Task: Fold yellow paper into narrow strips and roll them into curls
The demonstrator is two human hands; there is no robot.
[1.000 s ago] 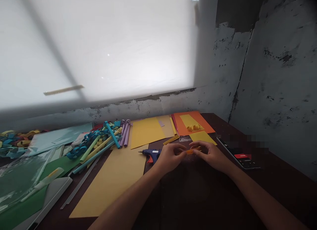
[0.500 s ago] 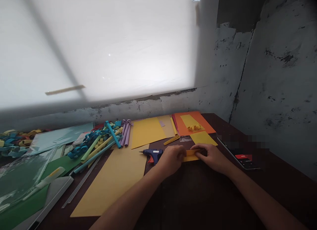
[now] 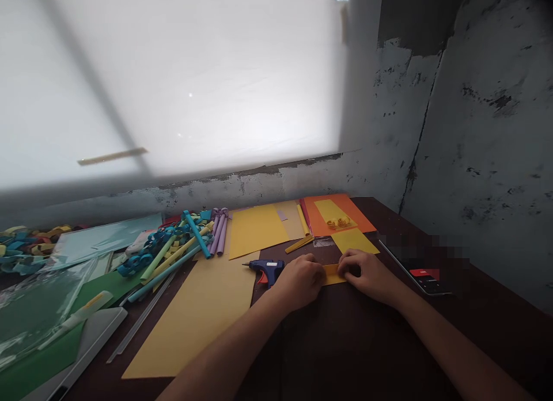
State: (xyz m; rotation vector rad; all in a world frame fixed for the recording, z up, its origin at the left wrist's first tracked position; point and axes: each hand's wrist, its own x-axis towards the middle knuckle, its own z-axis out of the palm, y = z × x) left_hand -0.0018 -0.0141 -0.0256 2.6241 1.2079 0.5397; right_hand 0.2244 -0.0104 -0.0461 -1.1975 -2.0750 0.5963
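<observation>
A narrow strip of yellow-orange paper (image 3: 333, 275) lies low over the dark table between my two hands. My left hand (image 3: 301, 281) has its fingers curled on the strip's left end. At the other end, the bent fingers and thumb of my right hand (image 3: 366, 274) pinch the paper. Part of the strip is hidden under the fingers of both hands. Just left of my left hand lies a blue glue gun (image 3: 268, 267) with a red trigger. A thin folded yellow strip (image 3: 299, 243) rests beyond the hands.
A large tan sheet (image 3: 203, 309) lies left. Behind are yellow card (image 3: 259, 231), orange card (image 3: 358, 214) with yellow curls (image 3: 339, 223), and a yellow sheet (image 3: 355, 241). Coloured paper rolls (image 3: 173, 260) are heaped left; a phone (image 3: 425, 280) lies right.
The strip's upper flap, raised before, looks pressed down flatter. My right hand's fingers have curled in closer on the paper; my left hand has barely moved.
</observation>
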